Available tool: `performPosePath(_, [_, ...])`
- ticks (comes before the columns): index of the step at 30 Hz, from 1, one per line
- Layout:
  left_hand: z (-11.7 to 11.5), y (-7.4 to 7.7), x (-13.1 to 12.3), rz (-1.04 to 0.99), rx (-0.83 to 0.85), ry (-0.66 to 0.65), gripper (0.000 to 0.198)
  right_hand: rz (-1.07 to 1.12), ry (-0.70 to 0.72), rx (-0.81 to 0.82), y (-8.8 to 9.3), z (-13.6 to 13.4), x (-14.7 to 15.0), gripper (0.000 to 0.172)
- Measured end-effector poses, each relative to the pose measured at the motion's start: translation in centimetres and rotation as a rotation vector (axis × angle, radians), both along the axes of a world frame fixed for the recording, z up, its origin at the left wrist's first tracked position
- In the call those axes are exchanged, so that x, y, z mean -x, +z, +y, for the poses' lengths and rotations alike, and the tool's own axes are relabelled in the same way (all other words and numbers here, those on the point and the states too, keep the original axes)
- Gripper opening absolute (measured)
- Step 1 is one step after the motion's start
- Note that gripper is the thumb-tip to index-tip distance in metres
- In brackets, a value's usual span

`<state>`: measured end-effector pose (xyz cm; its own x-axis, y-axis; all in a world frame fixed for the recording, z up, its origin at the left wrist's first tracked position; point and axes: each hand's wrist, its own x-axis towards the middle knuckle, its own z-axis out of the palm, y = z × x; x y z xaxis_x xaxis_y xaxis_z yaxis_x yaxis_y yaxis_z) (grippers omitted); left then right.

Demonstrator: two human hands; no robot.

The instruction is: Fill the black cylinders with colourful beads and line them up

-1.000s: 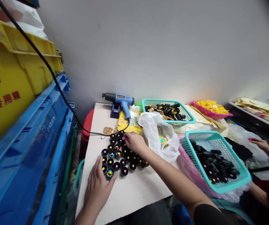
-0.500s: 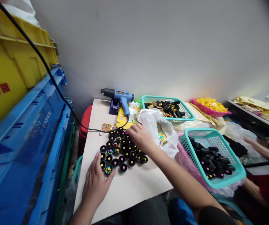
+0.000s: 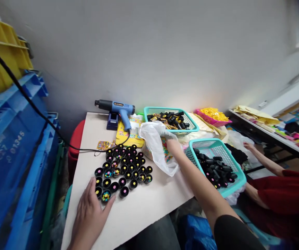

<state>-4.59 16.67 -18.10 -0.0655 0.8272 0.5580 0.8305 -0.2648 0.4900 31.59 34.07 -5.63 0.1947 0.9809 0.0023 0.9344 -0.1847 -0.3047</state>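
left hand (image 3: 88, 211): open, flat, just beside the black plastic cups (image 3: 123, 166) | cups: grouped on the white board (image 3: 139, 208), light, stiff, tippy; take by the side wall, coloured beads (image 3: 105, 196) may spill | right hand (image 3: 173, 146): at white plastic bag (image 3: 154, 146), fingers hidden, grip unclear

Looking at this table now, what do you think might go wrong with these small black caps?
The left hand rests right beside the outer black caps, so a small bump might tip them and spill their coloured beads. The black cord of the heat gun also runs close behind the caps; if snagged, it might drag them out of place or pull the gun.
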Motion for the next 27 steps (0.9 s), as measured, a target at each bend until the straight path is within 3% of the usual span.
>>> performPosePath(4, [0.1,-0.1,0.1,0.018,0.001,0.001,0.090,0.103,0.038,0.072,-0.7,1.9,-0.5,0.028])
performPosePath(7, [0.2,-0.3,0.2,0.020,0.006,-0.002,0.090,0.209,0.080,0.053,-0.5,1.8,-1.4,0.026])
performPosePath(11, [0.1,-0.4,0.2,0.011,0.004,-0.011,0.090,0.330,0.075,-0.086,0.0,0.0,-2.3,0.022])
performPosePath(15, [0.0,-0.3,0.1,-0.004,0.028,-0.002,0.090,0.415,0.084,-0.220,1.8,-2.8,-1.8,0.033])
performPosePath(18, [0.0,-0.2,0.1,0.003,0.035,-0.004,0.090,0.481,0.143,-0.240,3.3,-5.5,0.6,0.038])
performPosePath(21, [-0.2,-0.1,0.0,0.006,0.050,-0.009,0.088,0.523,0.256,-0.190,3.9,-8.0,4.9,0.034])
performPosePath(27, [-0.4,0.2,0.1,-0.004,0.069,-0.003,0.089,0.429,0.575,-0.043,1.1,-10.1,15.0,0.017])
